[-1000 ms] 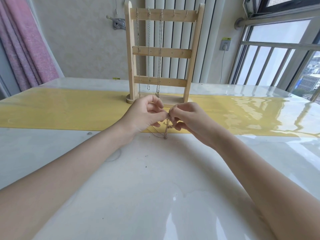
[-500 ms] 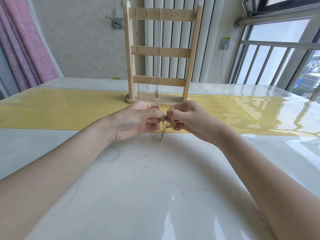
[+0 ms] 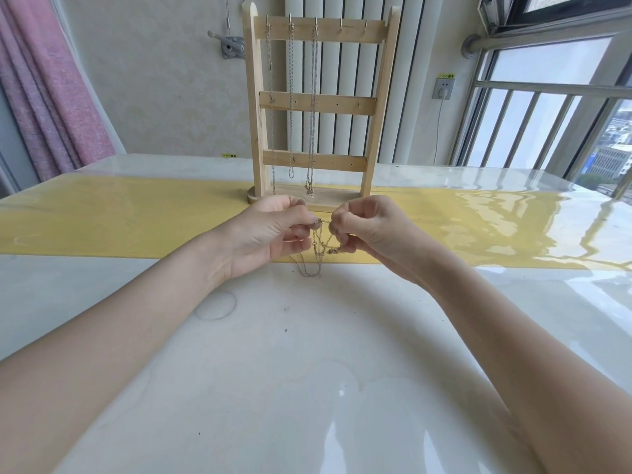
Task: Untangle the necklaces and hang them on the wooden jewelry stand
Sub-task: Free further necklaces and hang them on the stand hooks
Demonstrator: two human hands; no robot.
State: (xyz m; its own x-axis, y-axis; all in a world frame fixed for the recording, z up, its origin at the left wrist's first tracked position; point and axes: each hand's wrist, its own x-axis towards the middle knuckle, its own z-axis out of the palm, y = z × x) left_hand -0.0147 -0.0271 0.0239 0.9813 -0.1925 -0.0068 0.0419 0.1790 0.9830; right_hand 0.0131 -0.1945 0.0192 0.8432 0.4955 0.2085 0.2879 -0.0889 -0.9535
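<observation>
Tangled necklace [image 3: 316, 249] in left hand [image 3: 265, 236], right hand [image 3: 367, 230]

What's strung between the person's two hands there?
In the head view, a thin gold necklace chain spans the small gap between left hand and right hand, both pinching it; its tangled loops dangle below.

Both forearms are bare to the frame's edge (no sleeves), and left hand [image 3: 266, 234] and right hand [image 3: 367, 230] are ungloved.

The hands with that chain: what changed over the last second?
The left hand and right hand drew slightly apart, so a short stretch of the gold chain now shows between them. Both kept pinching it. The stand and its three hung necklaces are unchanged.
</observation>
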